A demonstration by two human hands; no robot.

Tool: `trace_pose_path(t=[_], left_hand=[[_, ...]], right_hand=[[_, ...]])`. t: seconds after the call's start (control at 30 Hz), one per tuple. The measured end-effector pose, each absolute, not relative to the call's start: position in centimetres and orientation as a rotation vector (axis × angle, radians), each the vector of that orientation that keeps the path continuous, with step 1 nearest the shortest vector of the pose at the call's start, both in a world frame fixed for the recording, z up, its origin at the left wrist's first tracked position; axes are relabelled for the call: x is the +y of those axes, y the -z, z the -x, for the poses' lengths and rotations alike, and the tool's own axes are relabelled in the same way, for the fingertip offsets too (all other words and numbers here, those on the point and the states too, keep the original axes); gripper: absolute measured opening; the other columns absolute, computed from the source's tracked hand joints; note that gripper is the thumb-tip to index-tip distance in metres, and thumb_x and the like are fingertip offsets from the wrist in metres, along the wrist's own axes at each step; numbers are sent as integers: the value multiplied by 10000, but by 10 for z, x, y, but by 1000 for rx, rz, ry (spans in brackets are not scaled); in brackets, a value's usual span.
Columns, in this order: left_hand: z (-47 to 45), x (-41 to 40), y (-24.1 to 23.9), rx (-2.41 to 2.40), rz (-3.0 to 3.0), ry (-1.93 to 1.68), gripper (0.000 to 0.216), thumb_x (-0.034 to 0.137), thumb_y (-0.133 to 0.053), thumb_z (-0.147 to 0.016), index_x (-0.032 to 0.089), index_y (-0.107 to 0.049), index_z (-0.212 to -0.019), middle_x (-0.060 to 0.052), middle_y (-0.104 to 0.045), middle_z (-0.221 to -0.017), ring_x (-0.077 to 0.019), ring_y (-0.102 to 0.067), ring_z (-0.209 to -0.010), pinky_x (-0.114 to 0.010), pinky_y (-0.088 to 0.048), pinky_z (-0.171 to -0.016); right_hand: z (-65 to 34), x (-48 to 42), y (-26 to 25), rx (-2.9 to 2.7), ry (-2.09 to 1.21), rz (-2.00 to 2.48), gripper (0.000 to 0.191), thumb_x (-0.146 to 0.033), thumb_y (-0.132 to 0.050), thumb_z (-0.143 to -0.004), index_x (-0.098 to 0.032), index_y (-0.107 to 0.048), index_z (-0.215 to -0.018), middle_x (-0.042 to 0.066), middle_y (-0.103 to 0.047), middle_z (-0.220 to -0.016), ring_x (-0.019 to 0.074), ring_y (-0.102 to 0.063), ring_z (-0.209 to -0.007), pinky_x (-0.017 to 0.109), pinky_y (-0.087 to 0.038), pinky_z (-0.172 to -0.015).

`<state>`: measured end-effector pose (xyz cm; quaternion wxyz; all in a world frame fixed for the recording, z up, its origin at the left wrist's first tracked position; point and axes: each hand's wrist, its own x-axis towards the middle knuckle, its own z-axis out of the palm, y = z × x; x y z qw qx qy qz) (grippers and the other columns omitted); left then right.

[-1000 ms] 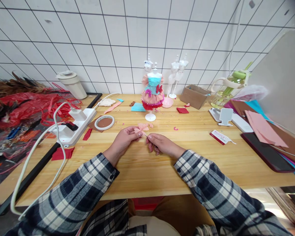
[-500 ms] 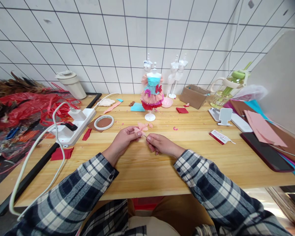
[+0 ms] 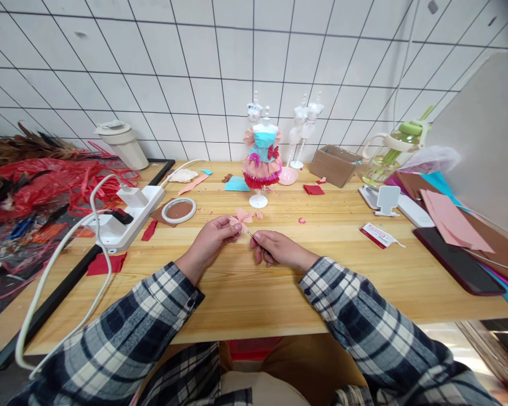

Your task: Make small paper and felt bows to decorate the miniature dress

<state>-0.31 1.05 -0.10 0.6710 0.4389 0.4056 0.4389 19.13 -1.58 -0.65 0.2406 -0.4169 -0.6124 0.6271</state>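
My left hand [image 3: 214, 237] pinches a small pink paper bow [image 3: 240, 217] above the wooden table [image 3: 322, 270]. My right hand [image 3: 275, 248] is right beside it, fingertips pinched on a thin needle-like pin [image 3: 250, 233] that points up into the bow. Behind the hands stands a small white mannequin [image 3: 260, 155] wearing a blue, pink and red paper dress, on a round white foot.
A white power strip [image 3: 127, 217] with cables and a tape roll [image 3: 179, 210] lie to the left. A pink bowl [image 3: 288, 176], cardboard box [image 3: 334, 165], glass jug [image 3: 392, 155], phone stand [image 3: 388, 200], dark tablet [image 3: 461, 260] and coloured paper sheets [image 3: 452, 223] sit right. Red paper scraps are scattered about.
Both hands have shifted slightly left and away from me with the bow; the bow has tilted a little. Everything else stays put.
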Motion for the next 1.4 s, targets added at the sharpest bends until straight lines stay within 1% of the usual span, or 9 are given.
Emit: trace_pose_path(t=[0.1, 0.2, 0.37, 0.53, 0.77, 0.93, 1.07, 1.23, 1.4], left_hand=[[2, 10, 1, 898, -1000, -969, 257, 287, -823, -627, 137, -661, -759, -4, -633, -751, -105, -557, -684, -230, -437, -680], [2, 10, 1, 898, -1012, -953, 261, 287, -821, -626, 137, -662, -769, -7, -633, -739, -108, -552, -671, -232, -429, -660], [2, 10, 1, 898, -1022, -922, 255, 273, -819, -627, 143, -661, -778, 5, -625, -726, -100, -545, -650, -227, -420, -650], [3, 9, 1, 889, -1037, -900, 243, 274, -817, -630, 144, -648, -746, 16, -601, -700, -94, -532, -636, -223, -416, -648], [3, 9, 1, 890, -1046, -896, 236, 277, -816, -630, 147, -659, -749, 10, -612, -707, -102, -543, -645, -231, -423, -661], [3, 9, 1, 895, -1049, -899, 234, 273, -816, -631, 146, -662, -754, 4, -619, -715, -104, -547, -644, -233, -428, -660], [3, 9, 0, 892, -1052, -893, 225, 269, -814, -634, 146, -661, -744, 3, -618, -714, -100, -541, -638, -228, -425, -649], [3, 9, 1, 878, -1057, -897, 212, 264, -805, -649, 147, -661, -753, 6, -622, -718, -95, -542, -641, -224, -423, -657], [3, 7, -1, 895, -1058, -901, 233, 273, -817, -621, 145, -651, -723, 6, -609, -693, -100, -529, -620, -229, -420, -631]], right_hand=[[-192, -15, 9, -1692, -1700, 1095, 384, -533, -352, -952, -186, -486, -858, -16, -617, -630, 66, -428, -400, 191, -369, -419], [-192, -14, 9, -1714, -1705, 1063, 392, -551, -370, -940, -188, -482, -841, -20, -614, -632, 66, -431, -403, 191, -368, -419], [-192, -14, 7, -1736, -1709, 1072, 389, -541, -368, -942, -190, -474, -811, -29, -589, -604, 65, -421, -414, 180, -384, -424], [-193, -15, 3, -1795, -1665, 1093, 392, -540, -374, -939, -187, -479, -803, -30, -555, -596, 78, -457, -465, 178, -420, -444], [-193, -16, 2, -1806, -1663, 1086, 403, -555, -387, -932, -186, -489, -807, -34, -521, -587, 80, -462, -485, 171, -415, -446], [-193, -16, 2, -1794, -1676, 1104, 400, -555, -397, -930, -182, -503, -833, -31, -526, -603, 78, -463, -493, 167, -416, -444], [-193, -16, 3, -1798, -1667, 1103, 403, -563, -401, -924, -186, -498, -817, -30, -525, -599, 84, -468, -495, 171, -419, -442], [-194, -16, 4, -1795, -1662, 1081, 409, -571, -408, -919, -186, -489, -805, -37, -494, -586, 87, -468, -509, 172, -415, -447], [-194, -16, 6, -1790, -1669, 1076, 434, -601, -411, -909, -186, -486, -806, -51, -451, -584, 74, -433, -496, 169, -406, -451]])
